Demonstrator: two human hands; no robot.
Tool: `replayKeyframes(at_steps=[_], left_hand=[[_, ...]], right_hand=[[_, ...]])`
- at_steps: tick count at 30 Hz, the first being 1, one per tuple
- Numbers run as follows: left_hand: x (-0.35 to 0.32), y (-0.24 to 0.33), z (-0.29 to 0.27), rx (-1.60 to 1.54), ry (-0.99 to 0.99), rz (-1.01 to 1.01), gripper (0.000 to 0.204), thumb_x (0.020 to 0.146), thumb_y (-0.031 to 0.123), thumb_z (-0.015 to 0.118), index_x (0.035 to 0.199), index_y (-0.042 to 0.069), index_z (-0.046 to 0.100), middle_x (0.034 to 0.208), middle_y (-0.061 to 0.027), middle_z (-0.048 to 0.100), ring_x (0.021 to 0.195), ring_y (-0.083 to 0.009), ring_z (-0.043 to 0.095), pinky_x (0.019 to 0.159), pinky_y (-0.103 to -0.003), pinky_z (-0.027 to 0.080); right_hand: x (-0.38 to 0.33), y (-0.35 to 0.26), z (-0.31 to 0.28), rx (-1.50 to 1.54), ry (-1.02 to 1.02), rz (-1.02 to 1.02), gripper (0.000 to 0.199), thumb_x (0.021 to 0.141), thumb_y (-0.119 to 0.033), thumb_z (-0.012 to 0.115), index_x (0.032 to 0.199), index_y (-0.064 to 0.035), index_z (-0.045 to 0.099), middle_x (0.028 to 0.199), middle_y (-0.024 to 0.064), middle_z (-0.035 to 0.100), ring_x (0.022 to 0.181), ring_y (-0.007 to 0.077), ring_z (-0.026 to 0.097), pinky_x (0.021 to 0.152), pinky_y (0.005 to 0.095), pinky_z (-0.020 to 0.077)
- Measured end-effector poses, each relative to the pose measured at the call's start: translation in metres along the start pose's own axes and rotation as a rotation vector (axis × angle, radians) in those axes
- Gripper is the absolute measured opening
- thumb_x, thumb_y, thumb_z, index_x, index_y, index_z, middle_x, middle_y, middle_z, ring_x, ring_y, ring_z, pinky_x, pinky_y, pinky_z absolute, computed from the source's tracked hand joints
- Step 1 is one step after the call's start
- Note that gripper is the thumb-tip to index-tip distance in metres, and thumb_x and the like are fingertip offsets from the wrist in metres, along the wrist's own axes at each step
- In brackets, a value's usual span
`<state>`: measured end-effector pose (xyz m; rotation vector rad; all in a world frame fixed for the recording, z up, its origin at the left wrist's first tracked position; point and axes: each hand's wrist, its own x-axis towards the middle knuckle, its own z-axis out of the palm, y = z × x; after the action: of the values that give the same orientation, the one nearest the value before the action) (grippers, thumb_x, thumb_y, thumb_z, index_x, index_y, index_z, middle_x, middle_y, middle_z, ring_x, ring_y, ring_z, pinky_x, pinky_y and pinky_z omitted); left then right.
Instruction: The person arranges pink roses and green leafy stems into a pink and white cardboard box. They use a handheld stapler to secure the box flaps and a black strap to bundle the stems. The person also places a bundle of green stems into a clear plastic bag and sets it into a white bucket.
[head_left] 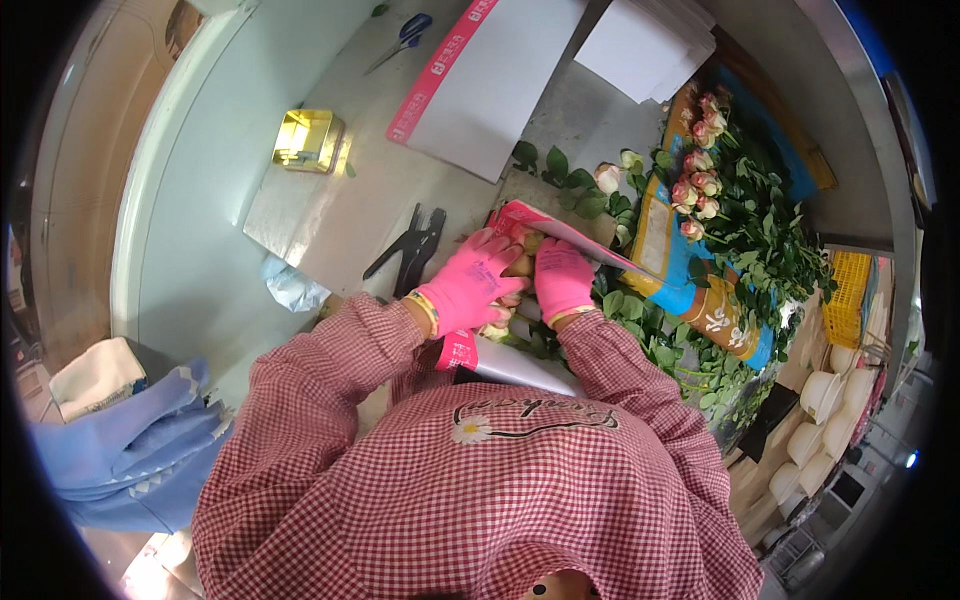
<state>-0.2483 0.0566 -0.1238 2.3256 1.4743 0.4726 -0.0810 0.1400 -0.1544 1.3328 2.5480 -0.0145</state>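
Observation:
My left hand and my right hand, both in bright pink gloves, press side by side on a bunch of pale roses lying in a white wrapping sheet with a pink edge. The sheet folds over the flower heads above my fingers, and its lower edge shows near my chest. Green stems and leaves trail off to the right of my right hand. My red-and-white checked sleeves run up from the lower edge.
A black stapler-like hand tool lies just left of my left hand. Further back are a gold tin, blue-handled scissors, flat white sheets, wrapped pink roses, a yellow crate and stacked white bowls.

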Motion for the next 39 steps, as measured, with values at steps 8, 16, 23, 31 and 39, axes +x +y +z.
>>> replayKeyframes(at_steps=[8,16,23,31,39], left_hand=[[0.045,-0.016,-0.020,-0.142,0.079,-0.083,0.032,0.080,0.016,0.057,0.110,0.009,0.065,0.118,-0.0150,0.062,0.113,-0.0315,0.057,0.095,-0.044,0.045],[0.074,-0.014,-0.043,-0.633,-0.355,-0.413,0.030,0.095,0.024,0.050,0.121,0.012,0.059,0.123,-0.0068,0.061,0.115,-0.0264,0.055,0.104,-0.037,0.036],[0.047,-0.037,0.015,-0.157,-0.246,-0.316,0.059,0.094,0.027,0.060,0.143,0.004,0.037,0.136,-0.0099,0.054,0.129,-0.0278,0.047,0.116,-0.035,0.028],[0.080,-0.015,-0.028,-0.809,-0.329,-0.485,0.031,0.094,0.028,0.053,0.120,0.011,0.055,0.108,-0.0109,0.061,0.099,-0.0217,0.058,0.091,-0.042,0.044],[0.046,-0.014,-0.007,0.098,0.040,0.094,0.048,0.081,0.024,0.059,0.127,0.010,0.057,0.121,-0.0151,0.059,0.120,-0.0351,0.052,0.105,-0.049,0.038]], right_hand=[[0.003,0.071,-0.170,0.745,0.069,-0.301,0.038,0.084,-0.019,0.069,0.114,0.0016,0.064,0.109,0.0178,0.068,0.089,0.0248,0.069,0.076,0.0361,0.0550],[0.272,0.281,-0.118,0.610,0.295,0.596,0.105,0.062,-0.071,0.077,0.126,0.0092,0.054,0.113,0.0251,0.066,0.109,0.0348,0.064,0.092,0.0399,0.0516],[0.365,0.295,-0.055,0.667,0.312,0.465,0.090,0.074,-0.070,0.066,0.122,0.0058,0.059,0.120,0.0263,0.063,0.114,0.0383,0.060,0.096,0.0451,0.0473],[0.236,0.320,-0.098,1.128,0.526,0.190,0.045,0.086,-0.043,0.069,0.104,-0.0009,0.067,0.097,0.0158,0.070,0.086,0.0230,0.067,0.078,0.0394,0.0540],[-0.101,0.161,-0.126,1.563,-0.173,-0.027,0.032,0.085,-0.023,0.074,0.103,0.0021,0.067,0.099,0.0133,0.069,0.092,0.0175,0.066,0.081,0.0281,0.0524]])
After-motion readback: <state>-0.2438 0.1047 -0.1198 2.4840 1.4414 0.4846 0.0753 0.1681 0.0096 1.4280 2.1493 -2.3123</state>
